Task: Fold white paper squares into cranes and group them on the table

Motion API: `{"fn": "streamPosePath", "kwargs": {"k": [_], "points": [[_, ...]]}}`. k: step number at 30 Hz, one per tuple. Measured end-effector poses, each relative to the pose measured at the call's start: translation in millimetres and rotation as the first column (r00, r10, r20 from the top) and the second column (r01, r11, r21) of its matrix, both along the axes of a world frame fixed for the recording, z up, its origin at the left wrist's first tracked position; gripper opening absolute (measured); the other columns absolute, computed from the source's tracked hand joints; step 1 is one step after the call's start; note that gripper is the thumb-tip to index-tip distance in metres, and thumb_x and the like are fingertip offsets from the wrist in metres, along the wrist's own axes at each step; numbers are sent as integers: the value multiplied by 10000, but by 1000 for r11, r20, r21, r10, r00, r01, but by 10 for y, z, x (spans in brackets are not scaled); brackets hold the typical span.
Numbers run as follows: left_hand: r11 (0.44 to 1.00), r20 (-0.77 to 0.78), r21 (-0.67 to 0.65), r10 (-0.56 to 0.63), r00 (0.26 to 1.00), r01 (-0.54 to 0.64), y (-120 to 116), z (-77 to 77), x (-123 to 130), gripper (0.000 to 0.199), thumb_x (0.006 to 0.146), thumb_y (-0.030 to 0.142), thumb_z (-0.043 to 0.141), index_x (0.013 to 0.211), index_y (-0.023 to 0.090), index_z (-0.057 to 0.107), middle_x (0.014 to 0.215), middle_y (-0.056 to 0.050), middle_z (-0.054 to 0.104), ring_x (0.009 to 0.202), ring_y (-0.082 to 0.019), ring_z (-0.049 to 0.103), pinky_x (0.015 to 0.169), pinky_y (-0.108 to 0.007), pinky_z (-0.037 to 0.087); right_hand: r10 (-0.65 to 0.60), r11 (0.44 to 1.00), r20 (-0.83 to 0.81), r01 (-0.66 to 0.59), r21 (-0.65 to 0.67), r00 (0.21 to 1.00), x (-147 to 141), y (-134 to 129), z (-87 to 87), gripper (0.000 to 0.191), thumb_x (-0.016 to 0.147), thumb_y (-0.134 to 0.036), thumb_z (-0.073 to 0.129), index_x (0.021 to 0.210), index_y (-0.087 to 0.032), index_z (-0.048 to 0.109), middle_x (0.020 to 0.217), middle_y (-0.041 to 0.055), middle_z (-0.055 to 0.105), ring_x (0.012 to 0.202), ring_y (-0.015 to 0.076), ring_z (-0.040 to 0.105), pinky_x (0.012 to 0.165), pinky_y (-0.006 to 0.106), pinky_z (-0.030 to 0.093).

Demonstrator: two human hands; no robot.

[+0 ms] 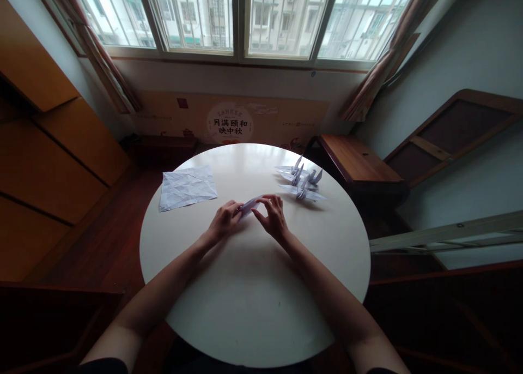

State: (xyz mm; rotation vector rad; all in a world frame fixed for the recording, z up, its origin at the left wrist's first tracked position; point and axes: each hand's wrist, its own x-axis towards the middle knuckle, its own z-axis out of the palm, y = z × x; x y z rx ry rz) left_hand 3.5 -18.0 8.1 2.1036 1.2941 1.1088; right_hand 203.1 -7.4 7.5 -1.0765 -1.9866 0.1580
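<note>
Between my two hands, a narrow piece of folded paper [249,206] is held at a slant above the middle of the round table. My left hand [224,219] is closed on its lower left end. At its upper right end, my right hand [273,216] pinches the paper between thumb and fingers. Several folded paper cranes [301,184] with pointed wings stand close together, beyond my right hand. Off to the left lies a creased sheet of paper [188,187], spread flat with a grid of fold lines.
The round white table [249,308] stands before me. A wooden side table [359,158] is behind it on the right, and a wooden cabinet [49,172] fills the left. A printed panel [163,118] leans beneath the barred window [281,19].
</note>
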Motion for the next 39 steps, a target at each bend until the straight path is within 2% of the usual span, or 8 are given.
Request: {"fn": "streamPosePath", "kwargs": {"k": [2,4,7,10,17,22,30,39], "points": [[992,236,-55,125,964,-115,59,21,-42,185,834,313,627,941,169,674,896,-75,677,799,-193,648,738,-322,517,13,999,-141,-19,-36,990,-7,-18,78,227,886,-372,594,1068,-237,584,1024,87,554,974,255,537,869,436,446],[972,495,-205,202,845,-112,106,36,-65,258,768,368,704,906,158,649,847,-63,685,771,-191,659,714,-327,530,70,993,-244,-91,-79,967,-29,-48,152,220,889,-388,587,1043,-232,564,957,61,558,845,211,580,780,386,490],[925,733,-376,257,630,59,122,40,-45,368,632,376,819,827,148,607,792,-40,691,723,-171,666,716,-337,543,129,982,-290,-163,-96,948,-94,-120,222,211,881,-402,598,1002,-234,559,944,53,583,807,193,597,728,354,507],[869,796,-447,277,538,214,68,39,27,406,572,348,865,740,140,559,748,-31,696,699,-163,673,730,-348,550,154,976,-304,-192,-102,940,-174,-195,228,219,869,-403,615,998,-234,565,958,58,591,852,200,596,741,350,513],[840,802,-455,242,547,295,-57,60,146,420,557,340,886,738,123,576,780,-55,718,749,-199,698,775,-386,564,132,967,-345,-197,-160,929,-268,-238,118,205,838,-360,656,989,-237,592,952,55,578,857,204,585,760,360,519],[842,797,-455,239,554,291,-56,56,142,407,554,317,884,737,130,573,753,-43,713,727,-195,695,776,-401,567,33,988,-362,-86,-132,932,-281,-230,50,136,834,-317,654,941,-233,655,1068,87,523,1017,234,549,859,394,501],[846,819,-438,235,524,305,-72,46,156,347,545,219,869,713,123,581,720,-22,699,687,-149,675,706,-293,557,139,978,-337,-183,-101,931,-275,-247,71,157,834,-301,664,971,-224,666,1000,72,629,954,213,599,854,374,505],[837,820,-449,247,517,312,-82,59,148,378,561,281,888,717,118,584,720,-44,718,702,-174,690,766,-349,550,106,960,-448,-210,-187,888,-269,-218,84,169,874,-278,580,907,-200,725,908,73,685,852,192,642,773,338,524]]}}
